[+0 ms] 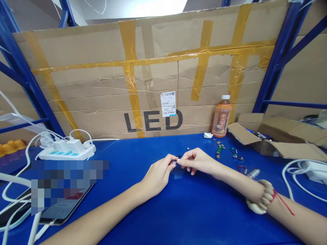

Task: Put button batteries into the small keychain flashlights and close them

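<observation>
Above the blue tabletop, my left hand pinches a small red and silver piece; its exact kind is too small to tell. My right hand meets it from the right, thumb and forefinger pressed together at the piece's end. Whatever lies between those right fingertips is hidden. Just behind the fingers shows a small dark object. To the right of my right hand lie a green carabiner, a second carabiner, a red carabiner and a small clear cylinder.
An orange drink bottle and crumpled white paper stand near the cardboard wall. An open carton is at right, beside a white cable. On the left are a power strip, cables and a tablet.
</observation>
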`<state>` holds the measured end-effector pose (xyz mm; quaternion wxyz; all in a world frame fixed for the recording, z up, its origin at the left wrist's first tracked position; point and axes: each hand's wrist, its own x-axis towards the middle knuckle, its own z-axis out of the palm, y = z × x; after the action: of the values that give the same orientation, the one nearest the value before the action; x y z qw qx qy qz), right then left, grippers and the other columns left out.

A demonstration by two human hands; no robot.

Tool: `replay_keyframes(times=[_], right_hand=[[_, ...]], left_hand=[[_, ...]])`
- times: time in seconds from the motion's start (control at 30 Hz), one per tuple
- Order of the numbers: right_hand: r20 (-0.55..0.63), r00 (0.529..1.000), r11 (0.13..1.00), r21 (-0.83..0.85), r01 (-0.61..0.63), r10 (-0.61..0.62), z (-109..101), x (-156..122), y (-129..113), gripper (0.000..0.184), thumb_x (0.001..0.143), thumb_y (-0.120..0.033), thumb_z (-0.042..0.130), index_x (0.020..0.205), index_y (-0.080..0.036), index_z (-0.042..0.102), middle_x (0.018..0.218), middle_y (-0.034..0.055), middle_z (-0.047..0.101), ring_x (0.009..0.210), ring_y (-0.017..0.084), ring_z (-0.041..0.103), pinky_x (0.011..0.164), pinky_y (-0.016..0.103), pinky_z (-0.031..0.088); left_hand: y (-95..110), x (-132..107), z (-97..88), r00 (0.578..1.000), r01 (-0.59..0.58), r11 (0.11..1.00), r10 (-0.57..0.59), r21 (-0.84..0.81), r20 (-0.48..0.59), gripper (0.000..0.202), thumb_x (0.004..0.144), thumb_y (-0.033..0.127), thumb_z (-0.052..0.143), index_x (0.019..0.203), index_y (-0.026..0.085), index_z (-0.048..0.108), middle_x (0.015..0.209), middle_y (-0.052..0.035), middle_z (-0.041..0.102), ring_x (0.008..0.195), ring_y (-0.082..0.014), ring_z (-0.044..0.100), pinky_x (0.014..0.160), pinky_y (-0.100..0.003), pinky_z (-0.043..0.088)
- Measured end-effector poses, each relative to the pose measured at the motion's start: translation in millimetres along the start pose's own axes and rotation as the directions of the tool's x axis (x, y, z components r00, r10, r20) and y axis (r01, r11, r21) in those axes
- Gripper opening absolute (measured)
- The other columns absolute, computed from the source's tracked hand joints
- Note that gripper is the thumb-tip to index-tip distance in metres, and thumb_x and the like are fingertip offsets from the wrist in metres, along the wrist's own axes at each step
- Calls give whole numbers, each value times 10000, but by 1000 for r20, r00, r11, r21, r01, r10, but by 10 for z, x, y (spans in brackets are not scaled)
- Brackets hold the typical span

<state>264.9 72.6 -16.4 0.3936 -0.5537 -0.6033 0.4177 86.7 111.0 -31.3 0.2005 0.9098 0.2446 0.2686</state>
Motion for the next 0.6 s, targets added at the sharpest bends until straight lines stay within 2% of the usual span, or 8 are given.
replay_keyframes(times=[0.1,0.17,0.27,0.33,0.37,0.43,0.6], right_hand=[[-104,984,978,-168,125,-144,-13,30,6,349,601,-462,701,649,-121,647,548,6,575,450,74,485,400,184,404],[-141,942,924,-283,257,-305,-40,36,15,335,622,-436,699,759,-131,670,637,21,613,459,67,479,429,192,403],[-57,824,757,-435,488,-564,-93,38,47,275,690,-389,668,856,-171,686,813,45,637,539,75,508,513,206,428],[29,745,632,-509,585,-666,-123,42,76,208,753,-361,619,832,-187,699,842,50,633,612,93,544,579,218,441],[57,719,587,-533,609,-693,-135,46,89,198,776,-352,595,816,-190,702,839,50,632,641,101,557,601,222,443],[94,695,542,-555,631,-713,-149,52,111,199,801,-339,569,795,-191,703,839,50,629,679,109,575,629,224,445],[145,701,537,-542,647,-698,-151,52,144,167,800,-306,576,772,-198,699,870,41,615,676,100,581,636,222,446]], left_hand=[[-14,7,12,1000,22,999,-22,-32,-8,193,900,203,317,1023,215,466,892,-12,618,777,-135,576,676,-236,425],[-21,13,19,1000,22,999,-22,-37,-5,200,900,215,312,1029,210,464,856,-11,604,740,-133,559,662,-237,413],[-34,22,23,1000,13,999,-14,-51,-2,219,902,226,296,1024,201,476,802,-7,573,703,-127,528,661,-236,398],[-46,29,23,1000,14,997,-14,-74,0,239,903,226,285,1038,200,480,766,2,546,687,-122,512,661,-230,389],[-51,32,22,1000,17,996,-17,-84,2,248,903,224,281,1050,201,479,750,7,533,680,-119,505,659,-226,384],[-57,36,18,1000,23,995,-21,-96,17,256,903,226,283,1064,201,480,726,15,513,664,-115,491,652,-222,372],[-42,35,-2,993,36,990,-21,-136,114,255,905,230,290,1041,205,504,696,32,506,615,-103,454,612,-215,335]])
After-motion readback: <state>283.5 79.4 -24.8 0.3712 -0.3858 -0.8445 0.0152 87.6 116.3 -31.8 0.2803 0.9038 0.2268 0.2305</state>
